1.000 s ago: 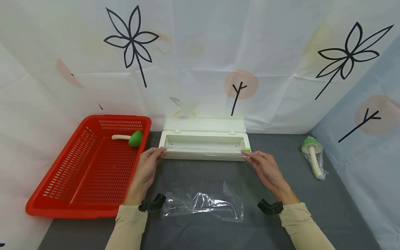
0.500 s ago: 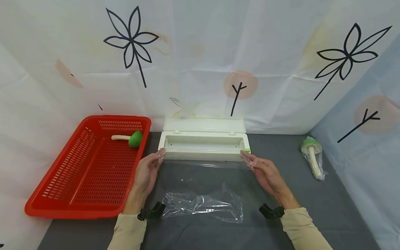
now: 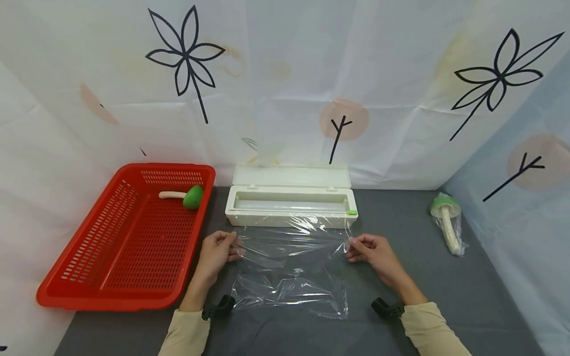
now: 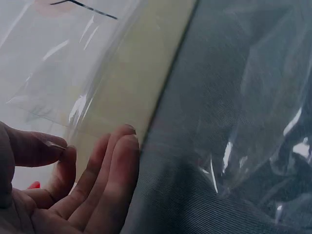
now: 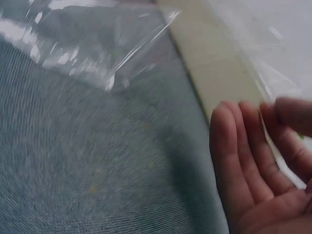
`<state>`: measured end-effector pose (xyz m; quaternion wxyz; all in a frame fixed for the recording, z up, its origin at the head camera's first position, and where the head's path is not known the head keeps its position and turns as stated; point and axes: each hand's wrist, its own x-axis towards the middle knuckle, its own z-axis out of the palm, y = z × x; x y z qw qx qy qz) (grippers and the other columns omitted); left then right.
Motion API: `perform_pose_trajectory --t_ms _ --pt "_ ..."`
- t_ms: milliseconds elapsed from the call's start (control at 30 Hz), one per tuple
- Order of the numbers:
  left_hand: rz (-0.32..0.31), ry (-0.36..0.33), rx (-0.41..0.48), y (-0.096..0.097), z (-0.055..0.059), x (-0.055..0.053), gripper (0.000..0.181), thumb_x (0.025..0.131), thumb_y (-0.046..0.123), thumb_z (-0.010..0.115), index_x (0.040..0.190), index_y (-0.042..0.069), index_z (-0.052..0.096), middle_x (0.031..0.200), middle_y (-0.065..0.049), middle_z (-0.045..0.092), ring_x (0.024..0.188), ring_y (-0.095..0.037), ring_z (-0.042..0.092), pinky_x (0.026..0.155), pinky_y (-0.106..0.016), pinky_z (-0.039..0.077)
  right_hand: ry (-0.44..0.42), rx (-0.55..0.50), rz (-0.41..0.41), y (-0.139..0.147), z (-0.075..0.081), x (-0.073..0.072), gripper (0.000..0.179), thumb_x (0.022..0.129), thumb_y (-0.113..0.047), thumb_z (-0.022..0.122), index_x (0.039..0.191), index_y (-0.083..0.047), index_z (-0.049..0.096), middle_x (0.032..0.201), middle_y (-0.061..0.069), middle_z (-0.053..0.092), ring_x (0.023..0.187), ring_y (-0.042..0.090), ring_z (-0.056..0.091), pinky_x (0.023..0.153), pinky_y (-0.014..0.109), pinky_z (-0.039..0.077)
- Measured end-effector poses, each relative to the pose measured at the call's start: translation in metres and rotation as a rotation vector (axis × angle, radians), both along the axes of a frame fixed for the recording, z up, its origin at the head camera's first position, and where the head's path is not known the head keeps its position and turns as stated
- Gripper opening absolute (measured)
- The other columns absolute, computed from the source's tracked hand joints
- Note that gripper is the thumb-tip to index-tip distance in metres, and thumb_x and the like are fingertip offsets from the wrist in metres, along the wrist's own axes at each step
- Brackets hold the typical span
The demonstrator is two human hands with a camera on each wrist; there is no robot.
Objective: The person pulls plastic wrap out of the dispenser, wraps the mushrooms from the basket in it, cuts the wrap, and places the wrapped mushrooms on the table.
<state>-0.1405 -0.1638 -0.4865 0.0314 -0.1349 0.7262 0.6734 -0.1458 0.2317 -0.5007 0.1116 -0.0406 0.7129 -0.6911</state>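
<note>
A clear sheet of plastic wrap (image 3: pixel 291 249) stretches between both hands, in front of a white wrap dispenser box (image 3: pixel 289 220) whose lid (image 3: pixel 291 177) is raised. At the sheet's left edge my left hand (image 3: pixel 216 252) pinches the film between thumb and index finger; the left wrist view shows the other fingers (image 4: pixel 122 165) bent loosely beside it. My right hand (image 3: pixel 369 251) pinches the right edge with thumb and forefinger. Below the hands, another crumpled piece of plastic wrap (image 3: pixel 289 292) lies on the grey table, partly seen through the sheet.
At left stands a red basket (image 3: pixel 107 296) holding a toy mushroom (image 3: pixel 193 198) with green cap and pale stem. A similar mushroom (image 3: pixel 447 222) wrapped in plastic lies at the far right. A patterned white cloth (image 3: pixel 285 74) hangs behind the table.
Both hands have come down from the box's front toward the person, drawing the plastic wrap out. Half a second ago the fingers were straighter at the box; now they pinch the film.
</note>
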Motion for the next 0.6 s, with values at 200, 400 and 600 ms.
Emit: perform_pose_trajectory --t_ms 200,400,600 --pt "0.05 0.084 -0.392 -0.001 -0.02 -0.016 0.018 0.096 0.012 0.071 0.094 -0.006 0.072 0.075 -0.01 0.072 0.063 -0.016 0.069 0.059 -0.024 0.053 -0.008 0.337 -0.132 -0.009 -0.008 -0.014 0.025 0.097 -0.013 0.071 0.098 0.012 0.072 0.08 0.013 0.071 0.063 0.017 0.067 0.058 0.031 0.059" --pt "0.12 0.069 -0.673 0.0 -0.03 -0.032 0.016 0.089 0.024 0.079 0.089 0.008 0.081 0.074 -0.004 0.072 0.071 -0.024 0.066 0.063 -0.039 0.046 0.13 0.671 -0.211 -0.018 -0.017 -0.031 0.025 0.094 -0.026 0.076 0.091 0.0 0.078 0.067 0.002 0.069 0.048 0.013 0.062 0.046 0.029 0.051" --pt "0.154 0.034 -0.707 0.002 -0.033 -0.041 0.019 0.089 0.029 0.079 0.092 0.01 0.082 0.079 -0.005 0.075 0.076 -0.028 0.068 0.063 -0.044 0.047 0.146 0.754 -0.309 -0.016 -0.02 -0.042 0.034 0.087 -0.031 0.083 0.079 0.0 0.072 0.059 0.001 0.065 0.042 0.011 0.057 0.044 0.028 0.044"
